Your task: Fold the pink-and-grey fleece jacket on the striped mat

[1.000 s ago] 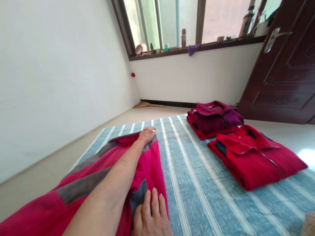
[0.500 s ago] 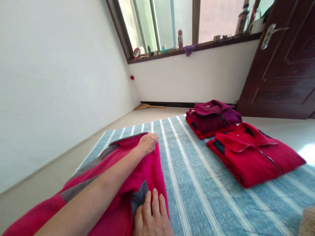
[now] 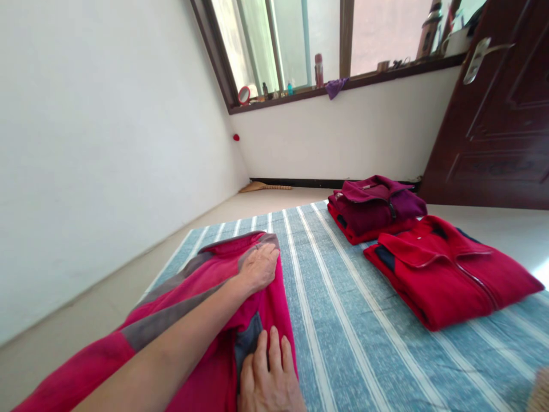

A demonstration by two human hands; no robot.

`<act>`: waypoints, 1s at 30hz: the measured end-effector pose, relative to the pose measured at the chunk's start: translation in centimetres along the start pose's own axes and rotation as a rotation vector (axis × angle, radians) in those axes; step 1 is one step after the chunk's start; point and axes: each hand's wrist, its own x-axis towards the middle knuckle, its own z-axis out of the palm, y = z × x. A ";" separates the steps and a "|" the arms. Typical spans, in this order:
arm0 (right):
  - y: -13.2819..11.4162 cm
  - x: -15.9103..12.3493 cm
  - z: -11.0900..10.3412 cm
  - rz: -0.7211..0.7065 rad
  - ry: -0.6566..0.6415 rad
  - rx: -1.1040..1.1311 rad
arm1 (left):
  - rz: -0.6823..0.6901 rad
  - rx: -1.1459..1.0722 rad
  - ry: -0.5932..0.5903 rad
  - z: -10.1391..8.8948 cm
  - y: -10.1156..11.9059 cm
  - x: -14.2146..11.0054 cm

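Note:
A pink fleece garment with grey bands (image 3: 201, 297) lies spread on a blue striped sheet (image 3: 343, 320), at the lower left. My left hand (image 3: 259, 266) rests palm down on the garment's far part, just short of its grey far edge, with the forearm stretched across the fabric. My right hand (image 3: 268, 380) lies flat near the bottom of the view, its fingers on a grey patch at the garment's right edge. Neither hand holds anything.
A folded red jacket (image 3: 446, 274) lies on the sheet at the right, with a stack of a folded maroon jacket on a red one (image 3: 375, 207) behind it. A dark wooden door (image 3: 501, 126) stands at the far right. A windowsill (image 3: 343, 86) holds small bottles; a broom (image 3: 263, 186) lies by the wall.
My left hand has slid back toward me from the garment's far edge, so the grey edge now shows beyond the fingers. My right hand has stayed in place.

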 end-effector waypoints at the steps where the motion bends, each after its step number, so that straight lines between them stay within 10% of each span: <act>1: 0.1 0.0 -0.4 -0.002 -0.012 -0.006 | -0.003 0.018 -0.026 0.2 0.4 -0.8; 12: 0.7 0.0 -3.3 -0.078 -0.120 -0.002 | -0.025 0.107 -0.232 -0.2 0.9 -3.2; 30: 2.6 -0.9 -3.3 -0.168 -0.021 0.115 | 0.023 0.120 -0.129 -1.9 1.3 -8.2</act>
